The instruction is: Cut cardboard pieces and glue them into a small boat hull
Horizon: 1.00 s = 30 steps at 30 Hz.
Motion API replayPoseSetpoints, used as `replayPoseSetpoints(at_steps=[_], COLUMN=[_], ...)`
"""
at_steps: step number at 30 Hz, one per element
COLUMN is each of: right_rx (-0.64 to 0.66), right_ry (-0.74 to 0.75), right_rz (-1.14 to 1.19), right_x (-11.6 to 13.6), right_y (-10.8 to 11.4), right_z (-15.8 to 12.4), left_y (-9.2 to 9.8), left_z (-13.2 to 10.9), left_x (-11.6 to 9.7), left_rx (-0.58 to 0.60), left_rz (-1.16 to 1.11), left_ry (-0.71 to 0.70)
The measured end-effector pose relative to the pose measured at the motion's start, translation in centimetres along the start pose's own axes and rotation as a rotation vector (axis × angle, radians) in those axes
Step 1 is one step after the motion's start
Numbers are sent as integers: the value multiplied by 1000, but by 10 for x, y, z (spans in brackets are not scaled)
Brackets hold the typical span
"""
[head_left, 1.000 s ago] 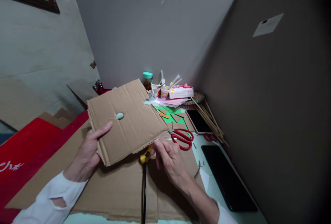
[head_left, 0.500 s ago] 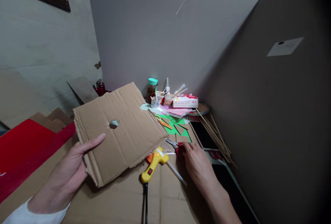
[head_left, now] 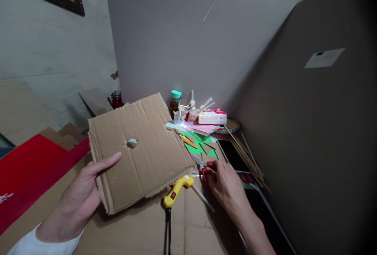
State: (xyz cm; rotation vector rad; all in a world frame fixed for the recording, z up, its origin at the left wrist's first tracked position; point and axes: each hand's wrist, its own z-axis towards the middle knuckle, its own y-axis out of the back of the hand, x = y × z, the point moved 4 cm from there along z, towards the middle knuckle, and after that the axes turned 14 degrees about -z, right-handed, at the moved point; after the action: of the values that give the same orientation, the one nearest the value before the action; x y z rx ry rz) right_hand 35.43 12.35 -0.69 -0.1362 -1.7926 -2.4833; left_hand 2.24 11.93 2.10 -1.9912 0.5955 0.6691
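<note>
My left hand (head_left: 84, 192) grips the lower left corner of a square cardboard piece (head_left: 147, 149), thumb on top. The piece has a round hole left of its middle and rough, layered edges; it is tilted up above the table. In my right hand (head_left: 226, 180) are red-handled scissors (head_left: 204, 165), fingers around the handles, blades partly apart and pointing left near the cardboard's right corner. Below that corner lies a yellow hot glue gun (head_left: 176, 192) with a clear glue stick in it and a black cord; the cardboard hides its front end.
Orange-handled scissors or cutter (head_left: 188, 140) and cardboard scraps (head_left: 205, 149) lie on a green mat. Behind stand a jar with a teal lid (head_left: 176, 99), cups of tools (head_left: 193, 115) and a tissue pack (head_left: 212, 117). Wooden sticks (head_left: 246, 153) and a dark tablet (head_left: 231, 155) are at right.
The scissors in my right hand have opened wider at the handles and blades. The cardboard in my left hand has shifted slightly. The whole view has moved a little.
</note>
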Motion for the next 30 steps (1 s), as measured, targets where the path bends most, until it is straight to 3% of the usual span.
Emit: replayPoseSetpoints(at_steps=[7,13,18,25,30], right_rx=[-135,91,160,133,150], right_ry=[-131,-328,-241,-166,-116], right_rz=[487,1218,1305,1340,1373], right_x=[2,17,30,32,37], right_y=[26,26,28,28,34], right_z=[-2,-6,-9,-12,-14], left_y=[2,-1,-2,-7,-17], left_z=[0,-4,-5,-6,-5], left_x=[2,-2,-6,-9,-19], left_rx=[80,113,189,193,371], left_rz=[-36,2,121,197,344], left_ry=[-24,16,94,201,252])
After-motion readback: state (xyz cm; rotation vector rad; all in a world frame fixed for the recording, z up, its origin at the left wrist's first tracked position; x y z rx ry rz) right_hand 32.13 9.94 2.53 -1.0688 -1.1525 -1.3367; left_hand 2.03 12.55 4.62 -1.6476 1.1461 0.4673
